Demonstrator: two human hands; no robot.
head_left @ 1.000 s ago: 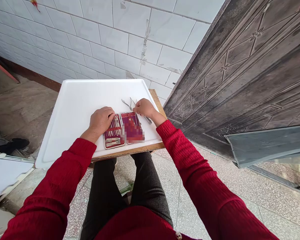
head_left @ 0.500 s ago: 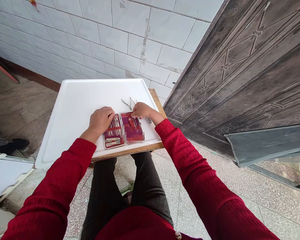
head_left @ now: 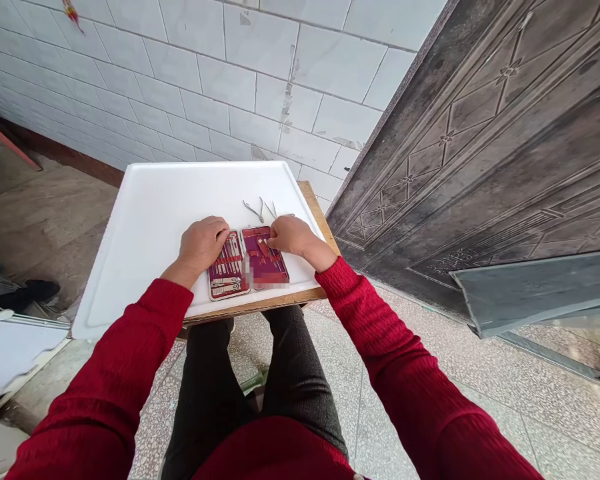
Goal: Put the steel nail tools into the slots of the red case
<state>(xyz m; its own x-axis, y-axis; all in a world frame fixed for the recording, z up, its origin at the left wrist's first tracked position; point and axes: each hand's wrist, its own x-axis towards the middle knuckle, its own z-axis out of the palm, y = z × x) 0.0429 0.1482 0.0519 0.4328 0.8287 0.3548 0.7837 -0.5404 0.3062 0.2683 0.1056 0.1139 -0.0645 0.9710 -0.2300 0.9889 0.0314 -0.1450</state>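
An open manicure case (head_left: 273, 268) with a dark red lining lies on a white foam board. Nail clippers (head_left: 225, 283) and several slim metal tools fill its left half. My left hand (head_left: 200, 244) rests with curled fingers at the upper edge of that half, seemingly holding the case there. Over the right half, my right hand (head_left: 294, 235) has thumb and fingers pinched close to a red-handled tool (head_left: 263, 247); what is between the fingertips is hidden. Just beyond the case lie metal nippers (head_left: 255, 212) and tweezers (head_left: 271, 209).
The white foam board (head_left: 150, 227) sits on a wooden table (head_left: 312, 203). A tiled wall (head_left: 190, 87) rises behind it, and a dark patterned metal door (head_left: 460, 133) stands to the right. My legs are close below the table's front edge.
My right hand has shifted slightly right and lower, baring more of the red-handled tool and covering the metal piece beside the case. My left hand stays at the case edge.
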